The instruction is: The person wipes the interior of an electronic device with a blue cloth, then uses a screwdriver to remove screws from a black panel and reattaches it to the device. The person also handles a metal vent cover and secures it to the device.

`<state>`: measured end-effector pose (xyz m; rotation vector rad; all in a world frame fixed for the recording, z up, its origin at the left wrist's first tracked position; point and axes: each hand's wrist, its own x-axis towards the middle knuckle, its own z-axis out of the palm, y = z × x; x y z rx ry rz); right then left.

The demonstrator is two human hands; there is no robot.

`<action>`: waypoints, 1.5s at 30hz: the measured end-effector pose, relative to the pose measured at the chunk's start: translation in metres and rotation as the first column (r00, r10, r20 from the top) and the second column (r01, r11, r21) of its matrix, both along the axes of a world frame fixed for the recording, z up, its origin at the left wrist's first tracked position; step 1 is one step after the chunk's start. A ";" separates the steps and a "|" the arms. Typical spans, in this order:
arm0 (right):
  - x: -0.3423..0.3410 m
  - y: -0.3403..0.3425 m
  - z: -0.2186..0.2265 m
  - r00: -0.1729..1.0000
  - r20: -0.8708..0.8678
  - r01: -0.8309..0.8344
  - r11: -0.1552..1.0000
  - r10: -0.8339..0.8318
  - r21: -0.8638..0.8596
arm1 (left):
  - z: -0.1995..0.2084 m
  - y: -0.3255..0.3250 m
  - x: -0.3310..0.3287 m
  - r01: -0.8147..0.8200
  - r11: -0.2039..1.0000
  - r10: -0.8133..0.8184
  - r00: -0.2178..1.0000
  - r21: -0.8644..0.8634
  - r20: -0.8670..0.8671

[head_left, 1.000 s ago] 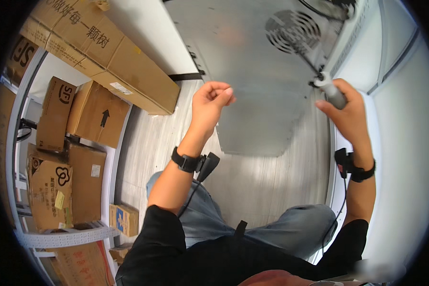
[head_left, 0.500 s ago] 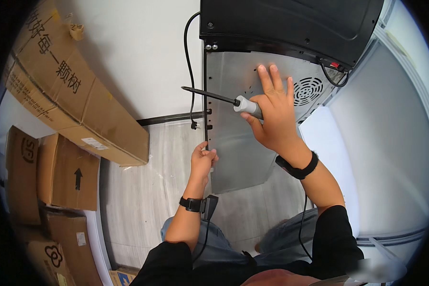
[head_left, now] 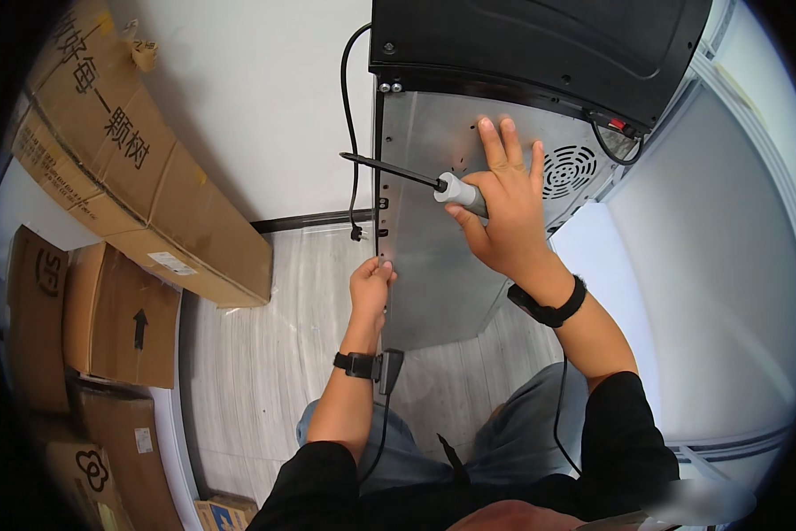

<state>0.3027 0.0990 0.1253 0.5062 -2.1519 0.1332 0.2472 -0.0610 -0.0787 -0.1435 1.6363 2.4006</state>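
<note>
A grey sheet-metal panel with a round vent grille forms the side of a black-topped machine. My right hand lies against this panel, its outer fingers stretched upward over the metal. Between its thumb and palm is the grey handle of a screwdriver, whose long black shaft points left past the panel's edge. Down at the panel's left edge, my left hand has its thumb and fingers drawn together. Whatever lies between those fingertips is too small or hidden to make out.
A black power cord hangs beside the white wall, its plug near the floor. Cardboard boxes stack up along the left. A whitish panel in a metal frame stands close on the right. Another cable loops below the black top.
The fingers of my left hand have closed together at the panel's edge, and the hand sits slightly further left. My right hand stays on the panel with the screwdriver.
</note>
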 end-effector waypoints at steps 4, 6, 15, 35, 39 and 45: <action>-0.002 0.005 0.000 1.000 -0.023 -0.007 1.000 0.007 0.012 | 0.000 0.001 -0.003 0.004 0.999 -0.005 1.000 -0.035 -0.024; -0.004 0.006 -0.001 0.999 -0.048 0.006 1.000 -0.005 0.027 | 0.002 0.000 -0.003 0.001 0.999 -0.001 1.000 -0.049 -0.004; -0.002 0.010 0.002 0.999 -0.045 -0.006 1.000 0.006 0.001 | 0.048 -0.032 0.008 -0.242 0.967 0.253 0.948 0.080 -0.193; -0.001 0.009 0.003 0.997 -0.070 -0.031 0.998 0.027 -0.054 | 0.189 -0.008 -0.014 -0.204 0.956 0.289 0.783 0.211 -0.551; -0.001 0.010 0.003 0.998 -0.063 -0.034 0.997 0.030 -0.062 | 0.187 -0.003 -0.017 -0.240 0.947 0.319 0.774 0.213 -0.547; -0.002 0.011 0.003 0.997 -0.064 -0.041 0.997 0.037 -0.066 | 0.190 0.001 -0.013 -0.412 0.904 0.368 0.624 0.110 -0.689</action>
